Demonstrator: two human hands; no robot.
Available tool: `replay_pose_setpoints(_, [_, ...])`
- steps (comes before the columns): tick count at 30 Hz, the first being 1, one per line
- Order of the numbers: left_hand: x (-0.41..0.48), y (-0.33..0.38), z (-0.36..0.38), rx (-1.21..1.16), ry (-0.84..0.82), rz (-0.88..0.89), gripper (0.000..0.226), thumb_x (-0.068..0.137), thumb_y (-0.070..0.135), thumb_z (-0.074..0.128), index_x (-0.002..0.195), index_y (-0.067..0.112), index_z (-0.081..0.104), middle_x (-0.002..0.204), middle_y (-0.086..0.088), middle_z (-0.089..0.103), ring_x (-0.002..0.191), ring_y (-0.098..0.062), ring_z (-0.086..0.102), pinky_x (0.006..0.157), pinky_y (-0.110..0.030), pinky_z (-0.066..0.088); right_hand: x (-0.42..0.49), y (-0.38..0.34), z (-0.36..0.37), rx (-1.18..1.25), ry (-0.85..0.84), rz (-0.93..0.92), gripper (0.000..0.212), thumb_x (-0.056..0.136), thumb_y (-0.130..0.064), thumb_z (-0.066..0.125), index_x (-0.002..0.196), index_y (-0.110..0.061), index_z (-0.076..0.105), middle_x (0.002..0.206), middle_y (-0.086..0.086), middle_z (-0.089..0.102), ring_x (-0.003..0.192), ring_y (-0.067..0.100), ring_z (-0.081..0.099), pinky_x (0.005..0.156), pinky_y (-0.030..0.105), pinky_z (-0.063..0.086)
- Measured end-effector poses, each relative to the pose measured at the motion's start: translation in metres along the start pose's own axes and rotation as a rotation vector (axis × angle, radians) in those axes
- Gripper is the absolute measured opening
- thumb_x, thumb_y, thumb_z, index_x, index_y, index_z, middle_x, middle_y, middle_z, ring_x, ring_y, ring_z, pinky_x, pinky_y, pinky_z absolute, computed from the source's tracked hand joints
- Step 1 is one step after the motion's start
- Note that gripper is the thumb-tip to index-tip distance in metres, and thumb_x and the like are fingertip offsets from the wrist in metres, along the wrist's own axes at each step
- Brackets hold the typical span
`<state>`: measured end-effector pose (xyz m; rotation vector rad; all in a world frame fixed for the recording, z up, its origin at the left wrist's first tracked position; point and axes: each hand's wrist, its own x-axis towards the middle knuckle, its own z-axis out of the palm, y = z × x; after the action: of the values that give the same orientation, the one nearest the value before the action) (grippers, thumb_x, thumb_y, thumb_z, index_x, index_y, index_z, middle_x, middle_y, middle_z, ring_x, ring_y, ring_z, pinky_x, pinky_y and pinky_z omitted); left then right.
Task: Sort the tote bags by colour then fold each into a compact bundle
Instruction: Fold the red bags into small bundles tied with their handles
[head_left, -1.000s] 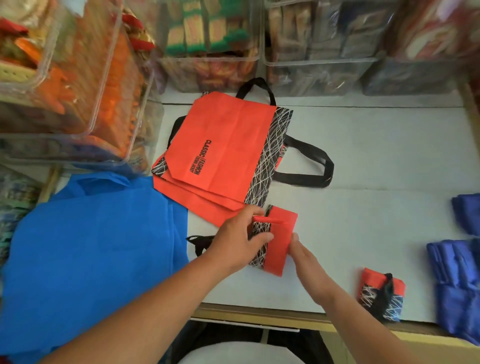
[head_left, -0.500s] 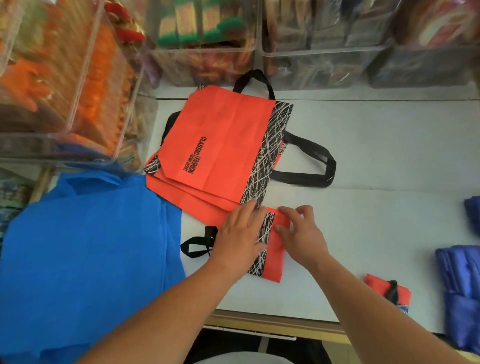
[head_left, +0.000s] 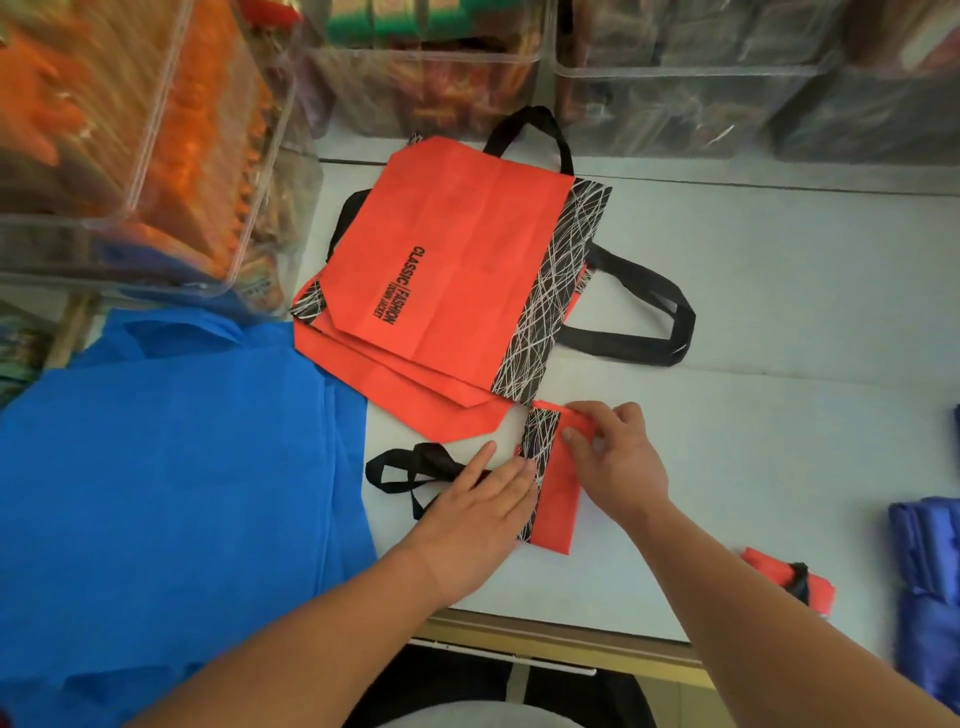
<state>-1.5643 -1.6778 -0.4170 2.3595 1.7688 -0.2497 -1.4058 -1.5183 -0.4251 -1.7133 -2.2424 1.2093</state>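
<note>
A partly folded red tote bag with a black scribble band lies near the table's front edge, its black handles trailing left. My left hand lies flat, fingers straight, pressing the band and handles down. My right hand pinches the top red edge of that bag. Behind it lies a stack of flat red tote bags with black handles. A pile of flat blue tote bags fills the left. A folded red bundle sits at the front right, and folded blue bundles lie at the right edge.
Clear plastic bins of packaged goods stand along the back and left, overhanging the blue pile. The white table has a wooden front edge close to my body.
My left hand slid left off the folded bag and flattened over the band and handles. My right hand moved up to pinch the bag's top edge. The camera tilted slightly.
</note>
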Motion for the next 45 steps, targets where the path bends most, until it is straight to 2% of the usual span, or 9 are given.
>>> replay_pose_setpoints(4, [0.008, -0.007, -0.016, -0.235, 0.094, 0.002, 0.030, 0.102, 0.030, 0.047, 0.119, 0.010, 0.062, 0.127, -0.010, 0.067, 0.133, -0.026, 0.054, 0.119, -0.051, 0.036, 0.001, 0.000, -0.002, 0.023, -0.026, -0.008, 0.029, 0.094, -0.042, 0.067, 0.123, -0.043, 0.065, 0.110, -0.007, 0.043, 0.090, 0.016, 0.061, 0.076, 0.031, 0.048])
replay_pose_setpoints(6, [0.020, -0.015, -0.035, -0.483, 0.051, -0.124, 0.023, 0.105, 0.030, 0.045, 0.106, 0.012, 0.058, 0.107, -0.010, 0.067, 0.109, -0.030, 0.063, 0.098, -0.049, 0.052, 0.001, 0.004, -0.002, 0.106, -0.069, 0.014, 0.025, 0.094, -0.040, 0.070, 0.119, -0.041, 0.069, 0.109, -0.008, 0.044, 0.095, 0.013, 0.060, 0.082, 0.034, 0.051])
replay_pose_setpoints(13, [0.068, -0.024, -0.048, -0.725, 0.092, -0.429, 0.020, 0.105, 0.032, 0.053, 0.101, 0.013, 0.057, 0.090, -0.011, 0.065, 0.083, -0.036, 0.060, 0.066, -0.042, 0.041, -0.012, -0.007, -0.027, 0.569, -0.270, 0.195, 0.034, 0.104, -0.052, 0.046, 0.125, -0.033, 0.065, 0.118, -0.004, 0.044, 0.091, 0.016, 0.065, 0.081, 0.029, 0.058])
replay_pose_setpoints(20, [0.076, -0.036, -0.043, -0.264, 0.211, -0.370, 0.034, 0.090, 0.047, 0.065, 0.112, 0.022, 0.061, 0.111, 0.002, 0.062, 0.104, -0.025, 0.057, 0.086, -0.040, 0.045, -0.008, 0.003, -0.001, 0.298, -0.046, 0.034, 0.012, 0.098, -0.026, 0.066, 0.108, -0.026, 0.072, 0.104, -0.007, 0.043, 0.086, 0.005, 0.061, 0.076, 0.004, 0.042])
replay_pose_setpoints(26, [0.045, -0.027, -0.006, -0.102, 0.220, -0.136, 0.049, 0.098, 0.037, 0.061, 0.143, 0.019, 0.056, 0.153, -0.001, 0.051, 0.143, -0.023, 0.046, 0.118, -0.048, 0.035, -0.003, 0.001, 0.000, 0.292, 0.005, 0.076, 0.010, 0.093, -0.026, 0.073, 0.101, -0.030, 0.075, 0.102, -0.006, 0.049, 0.079, 0.007, 0.064, 0.079, 0.024, 0.051])
replay_pose_setpoints(33, [0.048, -0.019, 0.000, -0.222, 0.142, -0.274, 0.055, 0.091, 0.040, 0.071, 0.143, 0.027, 0.057, 0.154, 0.005, 0.051, 0.141, -0.018, 0.050, 0.116, -0.051, 0.039, -0.008, 0.003, 0.005, 0.191, 0.041, 0.013, 0.011, 0.094, -0.033, 0.070, 0.104, -0.034, 0.070, 0.102, -0.008, 0.047, 0.082, 0.005, 0.061, 0.070, 0.031, 0.052])
replay_pose_setpoints(38, [0.055, -0.016, -0.007, -0.322, 0.058, -0.323, 0.052, 0.104, 0.039, 0.052, 0.154, 0.031, 0.040, 0.167, 0.011, 0.025, 0.154, -0.013, 0.025, 0.124, -0.052, 0.017, -0.006, 0.001, 0.003, 0.173, 0.003, 0.041, 0.017, 0.095, -0.034, 0.068, 0.110, -0.030, 0.063, 0.106, -0.008, 0.046, 0.086, 0.005, 0.060, 0.076, 0.031, 0.051])
replay_pose_setpoints(41, [0.055, -0.018, -0.014, -0.509, 0.206, -0.360, 0.054, 0.087, 0.031, 0.078, 0.138, 0.026, 0.062, 0.151, 0.006, 0.054, 0.139, -0.018, 0.051, 0.115, -0.043, 0.038, -0.009, -0.008, 0.003, 0.177, 0.016, 0.124, 0.029, 0.094, -0.044, 0.067, 0.115, -0.026, 0.055, 0.109, -0.006, 0.048, 0.089, 0.010, 0.059, 0.078, 0.032, 0.051])
replay_pose_setpoints(45, [0.040, -0.004, -0.012, -0.861, 0.213, -0.526, 0.068, 0.085, 0.030, 0.082, 0.146, 0.025, 0.053, 0.142, 0.011, 0.053, 0.129, -0.011, 0.050, 0.105, -0.035, 0.046, -0.027, -0.018, 0.011, 0.065, 0.062, 0.200, 0.031, 0.095, -0.055, 0.056, 0.115, -0.032, 0.055, 0.104, 0.003, 0.056, 0.094, 0.027, 0.060, 0.084, 0.042, 0.054])
